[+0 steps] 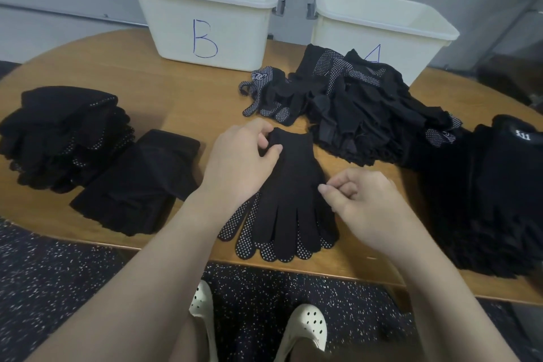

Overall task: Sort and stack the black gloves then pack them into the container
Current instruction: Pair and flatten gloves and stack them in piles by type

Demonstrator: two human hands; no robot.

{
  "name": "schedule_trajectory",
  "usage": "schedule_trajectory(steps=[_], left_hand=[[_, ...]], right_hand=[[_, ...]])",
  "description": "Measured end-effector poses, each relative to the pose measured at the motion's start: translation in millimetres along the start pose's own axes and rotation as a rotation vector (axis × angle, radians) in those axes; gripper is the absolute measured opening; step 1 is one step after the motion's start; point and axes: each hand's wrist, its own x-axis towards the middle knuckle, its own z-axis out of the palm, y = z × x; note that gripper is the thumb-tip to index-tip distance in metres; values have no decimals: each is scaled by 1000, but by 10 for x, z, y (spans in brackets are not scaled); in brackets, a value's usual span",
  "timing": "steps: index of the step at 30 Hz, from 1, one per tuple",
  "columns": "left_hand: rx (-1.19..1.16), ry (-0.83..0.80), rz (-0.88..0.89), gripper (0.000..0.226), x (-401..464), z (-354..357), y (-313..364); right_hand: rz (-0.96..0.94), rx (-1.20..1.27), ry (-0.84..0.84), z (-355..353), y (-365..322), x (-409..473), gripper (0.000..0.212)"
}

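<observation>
Left hand [238, 161] pinching glove [291, 185] cuff, right hand [361, 197] curled beside

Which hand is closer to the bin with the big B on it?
The left hand. It pinches the cuff of the glove pair just below bin B; the right hand sits farther right and nearer the person.

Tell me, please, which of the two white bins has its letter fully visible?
The left bin, marked B. The right bin has its letter partly hidden by the heap of gloves in front of it.
</observation>
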Motion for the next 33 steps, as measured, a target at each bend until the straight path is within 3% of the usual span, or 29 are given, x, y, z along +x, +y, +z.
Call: schedule_trajectory(steps=[4, 8, 12, 19, 22, 24, 29, 33], left_hand=[[43, 4, 26, 36, -4, 16, 20], [37, -4, 26, 37, -3, 21, 15], [29, -14, 24, 37, -2, 22, 8], [-32, -83, 2, 36, 35, -6, -30], [-167, -116, -55, 24, 96, -49, -111], [-210, -141, -79, 17, 147, -104, -144], [-289, -204, -87, 15, 208, -176, -169], [-317, -218, -84, 19, 203, -181, -198]], right_hand=[[12, 81, -133, -104, 34, -94, 13], [19, -36, -287, -171, 42, -150, 28], [17, -79, -348, -205, 41, -178, 28], [-51, -76, -266, -267, 138, -137, 33], [-270, -15, -8, -106, 114, -49, 23], [-411, -76, 83, 77, -8, 33, 27], [-453, -293, -109, 395, -188, 176, 61], [-497, -407, -177, 436, -162, 194, 61]])
